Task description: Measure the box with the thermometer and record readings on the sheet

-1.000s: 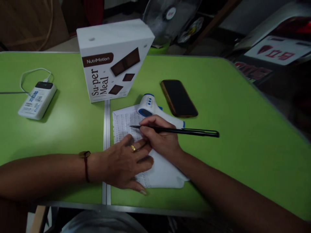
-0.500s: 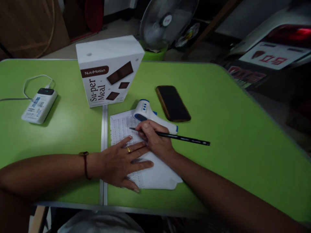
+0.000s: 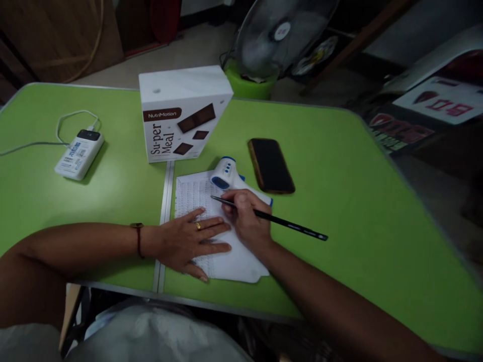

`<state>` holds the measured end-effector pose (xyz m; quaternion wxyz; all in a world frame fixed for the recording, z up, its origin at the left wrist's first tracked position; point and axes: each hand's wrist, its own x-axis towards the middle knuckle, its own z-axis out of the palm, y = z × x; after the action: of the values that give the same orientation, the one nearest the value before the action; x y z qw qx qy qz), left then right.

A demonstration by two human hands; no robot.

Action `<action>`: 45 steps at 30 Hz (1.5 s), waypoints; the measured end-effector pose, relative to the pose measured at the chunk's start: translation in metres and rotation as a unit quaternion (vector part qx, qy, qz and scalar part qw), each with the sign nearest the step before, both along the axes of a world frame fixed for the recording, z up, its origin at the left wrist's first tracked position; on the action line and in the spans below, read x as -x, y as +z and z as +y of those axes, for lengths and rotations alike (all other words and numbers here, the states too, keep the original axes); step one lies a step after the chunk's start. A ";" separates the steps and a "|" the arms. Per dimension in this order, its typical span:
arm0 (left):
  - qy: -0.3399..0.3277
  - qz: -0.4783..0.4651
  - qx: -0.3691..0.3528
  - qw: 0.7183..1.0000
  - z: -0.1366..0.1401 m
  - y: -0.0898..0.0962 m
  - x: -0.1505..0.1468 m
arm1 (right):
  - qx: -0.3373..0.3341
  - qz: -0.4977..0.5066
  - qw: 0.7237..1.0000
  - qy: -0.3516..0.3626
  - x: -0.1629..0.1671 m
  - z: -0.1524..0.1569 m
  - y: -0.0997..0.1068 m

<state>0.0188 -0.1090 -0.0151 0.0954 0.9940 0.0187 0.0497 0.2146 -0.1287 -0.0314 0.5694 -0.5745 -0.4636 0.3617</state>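
My left hand point(image 3: 194, 241) lies flat with fingers spread on a sheet of paper point(image 3: 241, 261), a ring on one finger. Columns of small handwritten marks cover the paper's left part. My right hand point(image 3: 249, 216) pinches a long black pencil point(image 3: 290, 224), its tip over the written columns and its back end pointing right. Whether the tip touches the paper I cannot tell. Just beyond my right hand a white and blue infrared thermometer point(image 3: 225, 172) lies over the paper's top edge, its handle partly hidden by the hand.
A white Su-per Meal box point(image 3: 184, 120) stands upright behind the paper. To its right lies a dark phone point(image 3: 271, 166) in a brown case. A white power bank point(image 3: 80, 155) with a cable is at the left. Past the green table point(image 3: 339, 166) stands a fan point(image 3: 281, 32).
The camera view has shifted and tilted a little. The pencil tip has moved slightly to the right across the paper, with the right hand. My left hand stays flat on the sheet.
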 end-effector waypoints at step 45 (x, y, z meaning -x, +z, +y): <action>-0.123 -0.112 -0.030 0.986 -0.026 0.035 -0.004 | 0.081 -0.051 0.995 0.025 0.003 0.004 0.005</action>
<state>0.0224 -0.1350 0.0200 0.0727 0.9792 -0.1164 0.1494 0.2116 -0.1249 -0.0266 0.4870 -0.6247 -0.4758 0.3824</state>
